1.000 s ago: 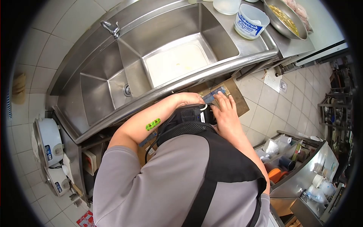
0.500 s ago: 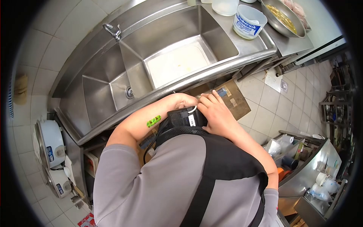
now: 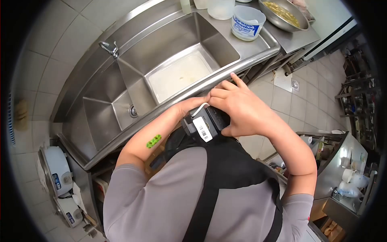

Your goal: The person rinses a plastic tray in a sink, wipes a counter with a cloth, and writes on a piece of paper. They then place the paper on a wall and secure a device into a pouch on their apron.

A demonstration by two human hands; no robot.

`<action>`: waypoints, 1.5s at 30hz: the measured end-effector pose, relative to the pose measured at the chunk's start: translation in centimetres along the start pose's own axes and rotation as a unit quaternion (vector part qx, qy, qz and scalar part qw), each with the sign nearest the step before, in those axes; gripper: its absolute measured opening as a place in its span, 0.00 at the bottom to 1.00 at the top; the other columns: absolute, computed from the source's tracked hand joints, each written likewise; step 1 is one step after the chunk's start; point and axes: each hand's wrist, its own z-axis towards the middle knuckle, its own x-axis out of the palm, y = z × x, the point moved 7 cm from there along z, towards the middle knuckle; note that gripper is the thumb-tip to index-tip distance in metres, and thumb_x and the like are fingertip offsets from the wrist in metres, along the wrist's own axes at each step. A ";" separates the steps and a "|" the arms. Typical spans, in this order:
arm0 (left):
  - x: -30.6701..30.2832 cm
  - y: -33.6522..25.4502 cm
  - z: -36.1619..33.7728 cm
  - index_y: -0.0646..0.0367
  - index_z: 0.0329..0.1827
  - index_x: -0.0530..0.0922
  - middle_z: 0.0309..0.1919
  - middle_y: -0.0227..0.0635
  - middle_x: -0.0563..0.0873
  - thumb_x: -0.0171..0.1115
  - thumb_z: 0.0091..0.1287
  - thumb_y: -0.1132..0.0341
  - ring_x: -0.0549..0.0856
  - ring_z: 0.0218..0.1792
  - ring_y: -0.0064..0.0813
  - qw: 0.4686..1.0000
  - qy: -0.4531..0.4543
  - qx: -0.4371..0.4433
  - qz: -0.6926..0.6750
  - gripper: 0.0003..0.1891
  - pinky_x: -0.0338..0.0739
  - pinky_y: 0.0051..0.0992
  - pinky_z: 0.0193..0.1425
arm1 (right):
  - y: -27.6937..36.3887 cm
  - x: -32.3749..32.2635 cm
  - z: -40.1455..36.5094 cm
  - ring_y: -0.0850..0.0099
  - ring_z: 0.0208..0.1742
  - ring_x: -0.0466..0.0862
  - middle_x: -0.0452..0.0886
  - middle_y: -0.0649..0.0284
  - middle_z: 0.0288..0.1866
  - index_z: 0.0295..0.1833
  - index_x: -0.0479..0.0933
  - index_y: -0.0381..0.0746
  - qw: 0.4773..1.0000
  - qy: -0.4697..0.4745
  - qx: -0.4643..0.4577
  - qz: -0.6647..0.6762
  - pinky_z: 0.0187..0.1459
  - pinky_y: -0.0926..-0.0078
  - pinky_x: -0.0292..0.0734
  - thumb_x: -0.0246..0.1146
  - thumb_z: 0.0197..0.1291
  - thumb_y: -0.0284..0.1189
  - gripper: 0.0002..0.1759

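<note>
A black box-shaped device (image 3: 201, 126) with a white barcode label and a white cable sits at my chest, against the black apron. My left hand (image 3: 194, 105) is at its far left side, largely hidden behind the device and cable, so its grip cannot be made out. Over the device's right side lies my right hand (image 3: 238, 105), thumb at the near edge, fingers bent over the top and one finger pointing out toward the sink rim. A green patch (image 3: 154, 141) is on my left forearm.
Beyond the hands is a steel double sink (image 3: 181, 74) with a tap (image 3: 109, 49). A labelled tub (image 3: 247, 23) and a pan of food (image 3: 284, 15) stand at its right. White appliances (image 3: 58, 169) are at left, a steel cabinet (image 3: 342, 161) at right.
The device has been raised and tilted, so its label shows more fully. My right hand has moved up and right with its elbow further out. The view has shifted a little.
</note>
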 end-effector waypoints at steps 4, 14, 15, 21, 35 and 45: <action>2.5 -5.7 -2.1 0.61 0.39 0.78 0.29 0.32 0.81 0.55 0.64 0.63 0.79 0.32 0.24 0.991 0.019 0.120 -0.059 0.10 0.75 0.27 0.38 | 1.1 -1.5 0.4 0.63 0.57 0.71 0.75 0.66 0.46 0.48 0.76 0.38 0.999 0.025 -0.019 -0.014 0.71 0.43 0.46 0.71 0.27 0.29 0.32; 1.7 -16.7 -12.6 0.58 0.40 0.76 0.28 0.32 0.80 0.55 0.65 0.62 0.79 0.31 0.24 0.852 -0.190 0.423 -0.244 0.09 0.75 0.25 0.37 | 3.8 -5.0 1.5 0.64 0.68 0.64 0.65 0.62 0.66 0.65 0.64 0.46 0.957 -0.179 -0.050 -0.225 0.70 0.44 0.44 0.71 0.37 0.31 0.43; 1.2 -17.1 -13.4 0.58 0.40 0.76 0.28 0.32 0.80 0.55 0.65 0.62 0.79 0.31 0.24 0.829 -0.241 0.434 -0.257 0.09 0.75 0.25 0.37 | 3.3 -5.6 1.0 0.63 0.68 0.64 0.64 0.60 0.67 0.67 0.62 0.45 0.968 -0.199 -0.032 -0.153 0.70 0.44 0.43 0.71 0.38 0.31 0.45; -2.7 -14.1 -11.3 0.62 0.51 0.72 0.35 0.36 0.81 0.52 0.68 0.57 0.81 0.38 0.31 0.748 -0.127 0.516 -0.398 0.18 0.75 0.35 0.50 | -1.9 1.6 0.5 0.50 0.63 0.66 0.65 0.46 0.60 0.69 0.53 0.31 0.946 -0.214 0.049 0.237 0.65 0.62 0.60 0.67 0.45 0.27 0.45; 1.9 -21.8 -10.4 0.60 0.67 0.62 0.63 0.36 0.71 0.34 0.67 0.33 0.70 0.63 0.31 0.737 -0.307 0.474 -0.372 0.40 0.61 0.30 0.68 | -10.7 1.7 -0.7 0.70 0.49 0.79 0.80 0.56 0.48 0.53 0.71 0.28 0.846 -0.250 0.225 0.414 0.54 0.73 0.72 0.75 0.39 0.28 0.33; 3.2 -7.5 -13.2 0.61 0.40 0.72 0.39 0.38 0.73 0.68 0.48 0.71 0.76 0.45 0.29 0.855 -0.353 0.066 0.374 0.17 0.72 0.30 0.46 | -8.9 4.2 -7.1 0.71 0.49 0.79 0.81 0.60 0.48 0.54 0.73 0.33 0.873 -0.105 0.282 0.384 0.54 0.75 0.71 0.72 0.33 0.21 0.34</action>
